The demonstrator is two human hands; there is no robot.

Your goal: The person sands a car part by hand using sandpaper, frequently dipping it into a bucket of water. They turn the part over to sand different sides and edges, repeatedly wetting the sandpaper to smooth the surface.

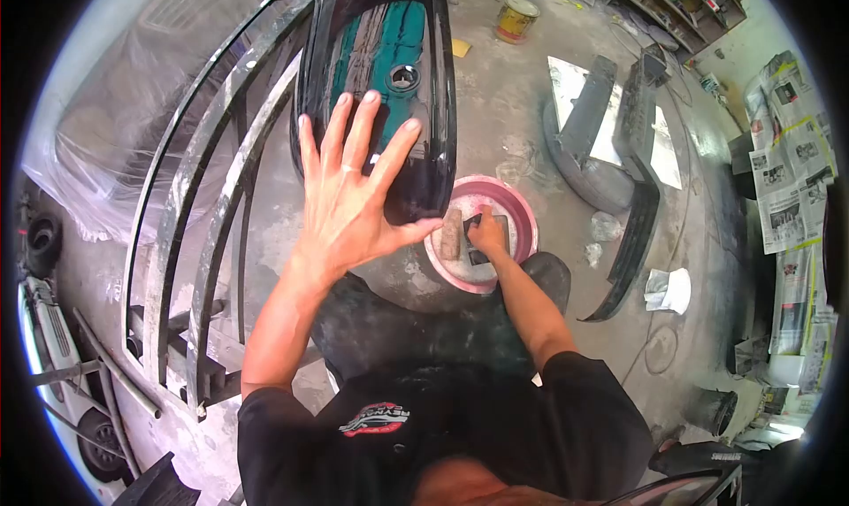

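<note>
My left hand (349, 196) is open, its fingers spread over the near end of a glossy black part (433, 152). This part looks like a motorcycle fuel tank, with a teal area and a round opening (404, 78); its surface shines. Lower right, my right hand (486, 233) reaches into a pink basin (531, 227), fingers closed at a dark flat piece (474, 226) whose kind I cannot make out. A brownish block (451, 234) lies beside these fingers in the basin. The right fingertips are partly hidden.
A metal rack with curved bars (196, 143) stands at left, before a plastic-covered shape (115, 126). To the right lie dark bumper-like parts (632, 143) and a white cloth (668, 291). A yellowish can (516, 19) stands on the floor ahead; newspaper (791, 165) hangs at far right.
</note>
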